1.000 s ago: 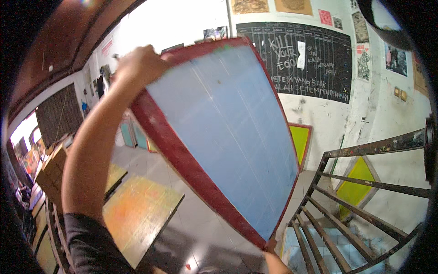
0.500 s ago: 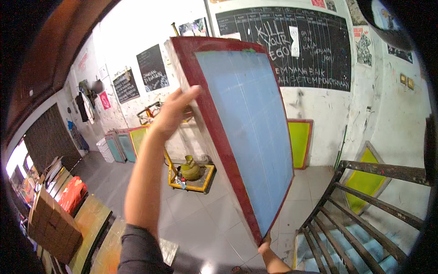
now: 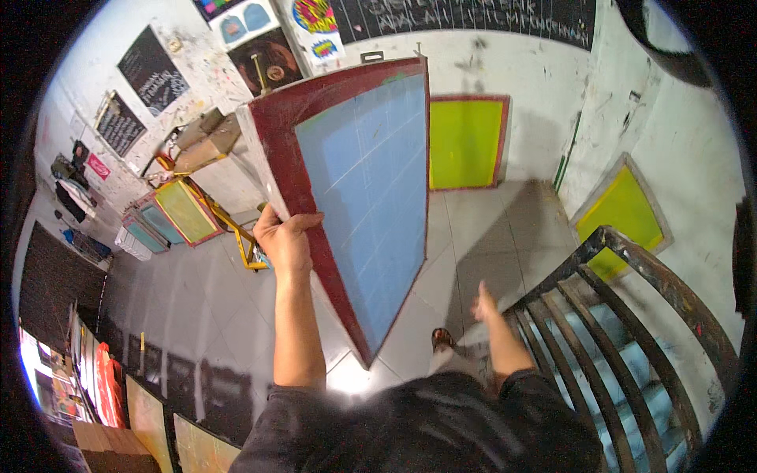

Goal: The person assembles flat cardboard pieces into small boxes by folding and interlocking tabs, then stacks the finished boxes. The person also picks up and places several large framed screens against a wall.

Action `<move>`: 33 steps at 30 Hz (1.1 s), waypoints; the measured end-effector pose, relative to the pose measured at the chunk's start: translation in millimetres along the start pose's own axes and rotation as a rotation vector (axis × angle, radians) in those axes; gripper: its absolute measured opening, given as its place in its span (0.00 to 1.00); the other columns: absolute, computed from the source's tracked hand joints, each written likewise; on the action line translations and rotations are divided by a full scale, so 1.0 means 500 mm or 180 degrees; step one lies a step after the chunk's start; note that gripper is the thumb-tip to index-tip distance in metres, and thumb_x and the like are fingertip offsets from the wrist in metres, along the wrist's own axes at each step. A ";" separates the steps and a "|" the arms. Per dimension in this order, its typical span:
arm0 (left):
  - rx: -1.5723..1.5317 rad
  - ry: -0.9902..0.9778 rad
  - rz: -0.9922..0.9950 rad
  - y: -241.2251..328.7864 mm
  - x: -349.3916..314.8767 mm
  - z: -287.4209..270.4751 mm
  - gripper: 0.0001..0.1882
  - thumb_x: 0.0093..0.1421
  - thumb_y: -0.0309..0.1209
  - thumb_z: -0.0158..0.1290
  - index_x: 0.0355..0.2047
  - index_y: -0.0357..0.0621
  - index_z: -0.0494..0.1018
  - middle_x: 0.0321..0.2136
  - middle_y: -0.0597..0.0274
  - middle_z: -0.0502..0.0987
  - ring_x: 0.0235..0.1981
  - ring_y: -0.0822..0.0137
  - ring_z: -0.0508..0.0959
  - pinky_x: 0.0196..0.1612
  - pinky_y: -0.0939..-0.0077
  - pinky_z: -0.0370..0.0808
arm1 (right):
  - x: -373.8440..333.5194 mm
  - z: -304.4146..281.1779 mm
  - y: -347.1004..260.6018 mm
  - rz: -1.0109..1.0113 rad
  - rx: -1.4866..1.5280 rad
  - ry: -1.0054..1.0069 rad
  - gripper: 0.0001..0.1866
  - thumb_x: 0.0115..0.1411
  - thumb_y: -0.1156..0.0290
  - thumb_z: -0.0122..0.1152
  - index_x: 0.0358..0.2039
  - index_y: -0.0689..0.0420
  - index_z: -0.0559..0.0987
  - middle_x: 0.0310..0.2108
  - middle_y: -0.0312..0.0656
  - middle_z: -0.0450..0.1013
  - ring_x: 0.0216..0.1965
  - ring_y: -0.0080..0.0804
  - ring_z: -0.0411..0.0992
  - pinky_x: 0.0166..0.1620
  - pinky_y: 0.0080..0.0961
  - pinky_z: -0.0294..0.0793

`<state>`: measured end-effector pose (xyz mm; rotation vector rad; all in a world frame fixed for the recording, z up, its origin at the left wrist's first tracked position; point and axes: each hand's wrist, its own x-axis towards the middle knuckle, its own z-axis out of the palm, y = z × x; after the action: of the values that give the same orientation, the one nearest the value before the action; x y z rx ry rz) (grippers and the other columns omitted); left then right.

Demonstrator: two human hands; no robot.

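Note:
A large screen printing frame (image 3: 367, 205) with pale blue mesh and a dark red border stands tilted on one corner in front of me. My left hand (image 3: 285, 240) grips its left side, the thumb lying over the red border and the fingers round the outer edge. Its lowest corner is close to the tiled floor; I cannot tell whether it touches. My right hand (image 3: 482, 303) is off the frame, to its lower right, with a finger stretched out and nothing in it. It is nearest to the dark metal railing.
The dark metal railing (image 3: 662, 276) rises at the right. Yellow-green screens lean at the back wall (image 3: 467, 143) and the right wall (image 3: 627, 209). More screens (image 3: 188, 211) stand at left beside a yellow metal trolley (image 3: 240, 236). Boards and a cardboard box (image 3: 114, 449) lie lower left.
My right hand has let go of the frame's lower corner and moved away to the right. The view has tipped down, and the frame now stands more upright, held by my left hand alone.

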<state>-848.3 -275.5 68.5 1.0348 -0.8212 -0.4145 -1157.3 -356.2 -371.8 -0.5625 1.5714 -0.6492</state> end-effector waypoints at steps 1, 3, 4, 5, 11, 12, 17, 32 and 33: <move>0.0087 -0.0090 -0.0128 -0.023 0.001 -0.010 0.16 0.33 0.11 0.49 0.27 0.33 0.73 0.24 0.61 0.76 0.23 0.71 0.73 0.28 0.78 0.72 | 0.024 -0.039 -0.066 0.0135 -0.0422 -0.0807 0.50 0.48 0.29 0.34 0.58 0.61 0.51 0.53 0.53 0.59 0.49 0.45 0.64 0.46 0.39 0.64; 0.1048 -0.0070 -0.0211 -0.058 0.001 -0.028 0.17 0.31 0.14 0.52 0.27 0.34 0.73 0.24 0.62 0.75 0.25 0.71 0.73 0.32 0.78 0.70 | 0.007 -0.034 -0.170 -0.0364 0.0187 -0.0595 0.48 0.49 0.31 0.34 0.59 0.57 0.47 0.50 0.52 0.62 0.45 0.45 0.67 0.44 0.40 0.64; 0.1034 -0.0090 -0.0368 -0.063 -0.003 -0.028 0.17 0.30 0.14 0.53 0.27 0.34 0.73 0.24 0.63 0.75 0.25 0.71 0.73 0.32 0.78 0.70 | -0.001 -0.030 -0.223 -0.0503 0.0393 -0.0608 0.47 0.50 0.31 0.35 0.60 0.55 0.47 0.50 0.51 0.62 0.45 0.44 0.66 0.43 0.40 0.63; 0.1033 -0.0103 -0.0534 -0.068 -0.004 -0.029 0.18 0.30 0.13 0.53 0.27 0.35 0.73 0.25 0.63 0.75 0.25 0.72 0.73 0.32 0.78 0.70 | 0.006 -0.028 -0.268 -0.0625 0.0593 -0.0628 0.46 0.50 0.32 0.36 0.60 0.53 0.47 0.50 0.50 0.62 0.46 0.44 0.66 0.42 0.41 0.63; 0.0996 -0.0423 -0.0960 -0.057 0.029 -0.050 0.24 0.29 0.11 0.50 0.33 0.34 0.73 0.30 0.60 0.77 0.29 0.69 0.76 0.34 0.76 0.73 | 0.154 0.016 -0.424 -0.0767 0.1223 -0.0796 0.46 0.50 0.31 0.32 0.61 0.51 0.45 0.58 0.48 0.52 0.57 0.46 0.52 0.54 0.51 0.48; 0.1127 -0.0056 -0.1064 -0.047 0.043 -0.029 0.22 0.24 0.11 0.54 0.26 0.34 0.74 0.23 0.63 0.75 0.23 0.73 0.72 0.29 0.80 0.69 | 0.171 0.045 -0.454 -0.0826 0.1238 -0.0831 0.46 0.49 0.31 0.32 0.61 0.50 0.45 0.59 0.47 0.50 0.58 0.45 0.50 0.55 0.52 0.46; 0.1274 -0.0352 -0.1060 -0.083 0.122 -0.135 0.19 0.23 0.15 0.53 0.24 0.35 0.73 0.20 0.65 0.74 0.20 0.73 0.71 0.26 0.80 0.68 | 0.226 0.217 -0.491 -0.0552 0.2916 -0.1431 0.35 0.51 0.37 0.36 0.48 0.53 0.65 0.49 0.44 0.62 0.50 0.43 0.59 0.53 0.45 0.53; 0.1239 0.0759 -0.1373 -0.479 0.480 -0.331 0.13 0.40 0.21 0.46 0.31 0.36 0.70 0.24 0.62 0.72 0.24 0.70 0.71 0.27 0.80 0.69 | 0.222 0.459 -0.776 -0.1763 0.2849 -0.0262 0.29 0.56 0.47 0.33 0.52 0.52 0.62 0.54 0.39 0.57 0.55 0.38 0.54 0.57 0.38 0.51; 0.1194 0.0594 -0.1491 -0.512 0.517 -0.327 0.13 0.45 0.26 0.45 0.33 0.37 0.70 0.26 0.62 0.72 0.25 0.70 0.72 0.28 0.81 0.69 | 0.232 0.468 -0.793 -0.1710 0.2928 -0.0131 0.29 0.56 0.48 0.33 0.52 0.52 0.62 0.54 0.39 0.57 0.55 0.37 0.55 0.57 0.38 0.52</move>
<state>-540.6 -469.3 -95.1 1.6010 -0.4907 -0.5611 -943.1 -740.8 -193.4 -0.2747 0.9108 -1.6298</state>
